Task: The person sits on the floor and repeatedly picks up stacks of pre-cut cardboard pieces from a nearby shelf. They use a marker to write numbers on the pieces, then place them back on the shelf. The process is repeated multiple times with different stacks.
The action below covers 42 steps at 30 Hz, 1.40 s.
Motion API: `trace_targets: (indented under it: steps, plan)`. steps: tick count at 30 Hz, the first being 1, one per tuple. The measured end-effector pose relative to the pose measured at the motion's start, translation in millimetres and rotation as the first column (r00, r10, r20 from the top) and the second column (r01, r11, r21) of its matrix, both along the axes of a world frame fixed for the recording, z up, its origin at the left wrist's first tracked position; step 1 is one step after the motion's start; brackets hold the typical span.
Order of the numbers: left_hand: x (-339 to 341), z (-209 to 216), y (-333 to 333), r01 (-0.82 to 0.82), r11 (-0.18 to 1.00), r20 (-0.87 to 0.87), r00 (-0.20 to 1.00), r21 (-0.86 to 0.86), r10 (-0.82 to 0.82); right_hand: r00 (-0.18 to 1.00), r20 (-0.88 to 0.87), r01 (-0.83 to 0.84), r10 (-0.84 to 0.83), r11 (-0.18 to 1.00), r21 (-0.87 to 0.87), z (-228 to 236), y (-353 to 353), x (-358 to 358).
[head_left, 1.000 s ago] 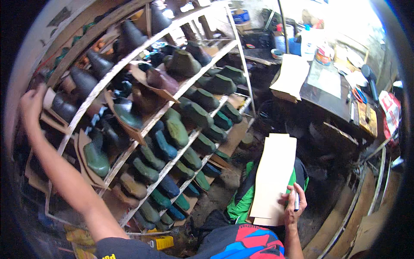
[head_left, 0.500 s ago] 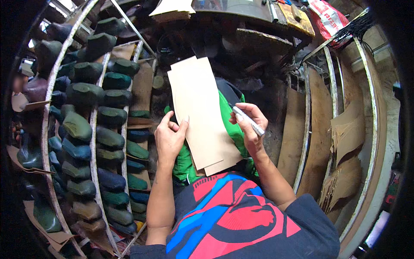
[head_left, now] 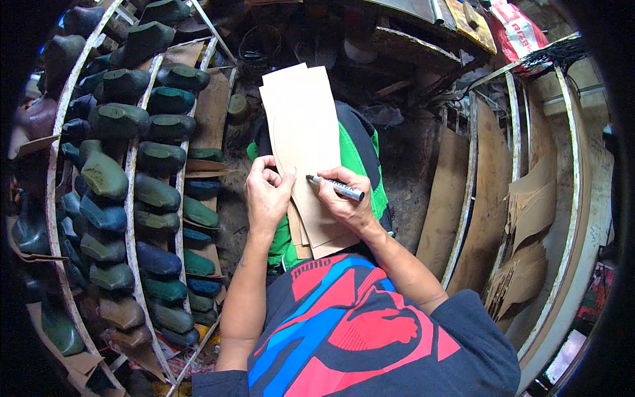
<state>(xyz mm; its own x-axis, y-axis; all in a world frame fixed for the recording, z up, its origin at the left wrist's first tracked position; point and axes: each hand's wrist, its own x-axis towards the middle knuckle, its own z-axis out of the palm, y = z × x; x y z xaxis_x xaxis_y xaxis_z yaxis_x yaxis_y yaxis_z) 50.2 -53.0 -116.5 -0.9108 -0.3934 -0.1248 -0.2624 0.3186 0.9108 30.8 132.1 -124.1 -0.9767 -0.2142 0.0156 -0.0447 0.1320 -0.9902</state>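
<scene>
Many shoe shapes (head_left: 162,157) stand at nine o'clock and boards (head_left: 486,192) at three; one bag (head_left: 519,30) sits at two. In the middle, at least two cards (head_left: 304,119) lie on the lap (head_left: 352,151); both hands hide bits. The left hand (head_left: 266,204) pinches their nine o'clock edge. The right hand (head_left: 352,210) grips one pen (head_left: 348,190), beside the cards before, now over them.

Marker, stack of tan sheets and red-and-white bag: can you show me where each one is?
Marker (head_left: 348,190), head view: on its barrel.
Stack of tan sheets (head_left: 307,126), head view: on the top sheet's face.
Red-and-white bag (head_left: 519,29), head view: on its printed side.
</scene>
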Motion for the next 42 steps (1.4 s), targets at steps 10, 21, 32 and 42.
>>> trace_targets:
  steps: [10,21,32,42]
  plan:
    - [1,2,-1,0.009,0.999,0.063,0.998,-0.053,-0.005,0.988,-0.152,-0.016,0.029,0.996,0.084,1,3,-2]
    - [37,45,-44,-0.029,0.999,-0.087,0.996,-0.016,0.027,0.994,0.036,0.102,-0.100,0.991,-0.088,9,26,13]
    - [37,43,-40,-0.054,0.998,-0.096,0.994,-0.032,0.051,0.990,-0.131,0.057,-0.049,0.996,0.062,-1,23,11]
    - [46,52,-52,-0.100,0.968,-0.260,0.952,0.228,0.159,0.987,-0.139,0.090,-0.076,0.991,0.095,27,19,8]
